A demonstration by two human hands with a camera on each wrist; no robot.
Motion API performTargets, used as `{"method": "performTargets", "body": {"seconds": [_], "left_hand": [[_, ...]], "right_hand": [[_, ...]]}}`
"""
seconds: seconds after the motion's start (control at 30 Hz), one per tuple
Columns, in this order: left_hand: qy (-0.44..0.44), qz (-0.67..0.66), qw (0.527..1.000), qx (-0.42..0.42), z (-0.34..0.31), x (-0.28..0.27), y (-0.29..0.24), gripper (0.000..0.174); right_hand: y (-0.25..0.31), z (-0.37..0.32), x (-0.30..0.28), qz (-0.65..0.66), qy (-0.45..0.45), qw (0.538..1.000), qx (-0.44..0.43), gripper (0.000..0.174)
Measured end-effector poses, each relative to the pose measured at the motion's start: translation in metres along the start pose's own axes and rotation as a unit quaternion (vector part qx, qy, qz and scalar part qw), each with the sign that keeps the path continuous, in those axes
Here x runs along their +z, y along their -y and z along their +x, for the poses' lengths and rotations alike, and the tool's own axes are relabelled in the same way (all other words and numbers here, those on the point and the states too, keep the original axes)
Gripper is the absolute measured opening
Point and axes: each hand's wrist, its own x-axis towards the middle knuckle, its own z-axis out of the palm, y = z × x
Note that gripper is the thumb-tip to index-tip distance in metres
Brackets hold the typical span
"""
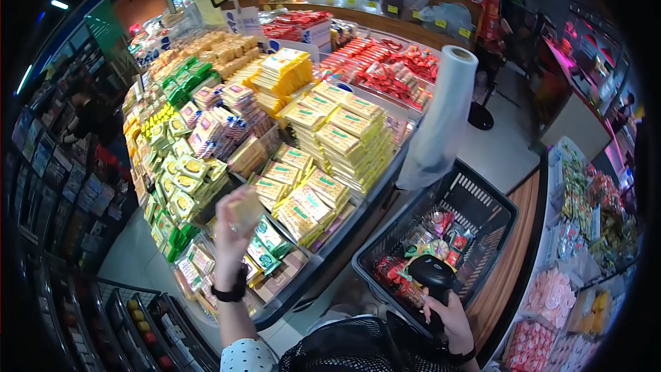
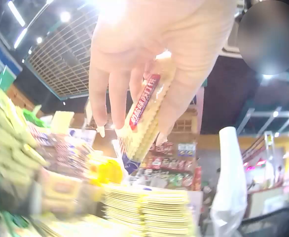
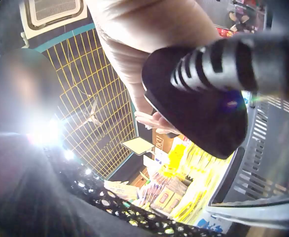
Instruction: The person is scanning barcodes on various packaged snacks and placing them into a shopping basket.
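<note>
My left hand (image 1: 234, 226) is raised over the near corner of a snack display. Its fingers and thumb pinch a pale packet of biscuits (image 2: 147, 111) with a red label, blurred in the head view. Stacks of yellow-wrapped packets (image 1: 337, 134) stand just beyond that hand, with green-and-white packets (image 1: 265, 244) below it. My right hand (image 1: 451, 320) is at the black basket handle (image 1: 432, 272), its palm against the rounded grip and its fingers around the side. Beneath lies a dark shopping basket (image 1: 485, 210) with several colourful wrapped snacks (image 1: 441, 231) inside.
A tall roll of clear plastic bags (image 1: 444, 110) rises between display and basket. To the right, a wooden-edged counter (image 1: 516, 234) carries bagged goods. Dark shelving (image 1: 131, 324) lines the left side. Another person (image 1: 89, 114) stands at the far left.
</note>
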Motion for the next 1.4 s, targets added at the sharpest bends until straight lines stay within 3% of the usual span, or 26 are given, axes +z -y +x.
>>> {"method": "performTargets", "body": {"seconds": [0.07,0.13,0.17,0.23,0.37,0.43,0.57,0.7,0.77,0.83,0.9,0.97,1.1,1.17,1.23,1.33,1.4], "left_hand": [[-0.048,0.1,0.993,-0.031,0.009,-0.041,0.01,0.06],[-0.056,0.311,0.944,-0.095,0.027,-0.072,0.002,0.059],[-0.098,0.377,0.92,0.032,0.037,-0.087,0.034,0.048],[-0.083,0.463,0.882,0.038,0.06,-0.104,0.047,0.037],[-0.027,0.508,0.856,0.085,0.108,-0.114,0.091,0.037],[0.01,0.588,0.805,0.084,0.131,-0.11,0.105,0.034],[-0.014,0.542,0.835,0.098,0.168,-0.114,0.174,0.035],[-0.049,0.396,0.916,0.037,0.179,-0.113,0.214,0.049],[-0.052,0.366,0.929,0.007,0.185,-0.114,0.239,0.053],[-0.018,0.287,0.951,-0.112,0.193,-0.109,0.219,0.052],[-0.072,0.433,0.89,0.126,0.199,-0.124,0.262,0.055],[-0.08,0.472,0.876,0.065,0.207,-0.1,0.192,0.051],[-0.149,0.38,0.897,0.168,0.206,-0.021,0.087,0.042],[-0.124,0.223,0.937,0.239,0.193,0.03,0.041,0.042],[-0.041,0.101,0.966,0.233,0.168,0.082,-0.006,0.042],[0.108,0.016,0.952,0.286,0.127,0.166,-0.045,0.039],[0.237,-0.047,0.942,0.233,0.088,0.244,-0.048,0.026]], "right_hand": [[-0.001,0.003,0.002,-0.02,-0.002,1.0,0.001,0.014],[-0.002,0.006,0.008,-0.019,-0.004,1.0,0.0,0.015],[-0.003,0.005,0.011,-0.015,-0.013,1.0,0.003,0.015],[-0.005,0.007,0.016,-0.02,-0.013,1.0,0.001,0.016],[-0.009,0.008,0.021,-0.045,-0.048,0.998,0.006,0.017],[-0.013,0.007,0.021,-0.038,-0.063,0.997,-0.004,0.017],[-0.007,0.011,0.026,-0.031,-0.116,0.993,-0.019,0.018],[-0.002,0.008,0.027,-0.038,-0.141,0.989,-0.014,0.017],[0.005,0.01,0.033,-0.025,-0.156,0.987,-0.041,0.015],[0.007,0.012,0.034,-0.027,-0.196,0.98,-0.027,0.013],[0.0,0.015,0.022,-0.057,-0.199,0.978,-0.023,0.013],[0.002,0.019,0.018,-0.017,-0.219,0.976,0.002,0.014],[0.001,0.025,0.006,0.026,-0.282,0.959,-0.01,0.021],[0.0,0.024,0.004,0.038,-0.306,0.951,0.002,0.024],[-0.005,0.027,-0.001,0.068,-0.342,0.937,0.003,0.023],[-0.009,0.027,-0.007,0.079,-0.351,0.933,0.004,0.022],[-0.017,0.025,-0.01,0.087,-0.351,0.932,-0.004,0.021]]}}
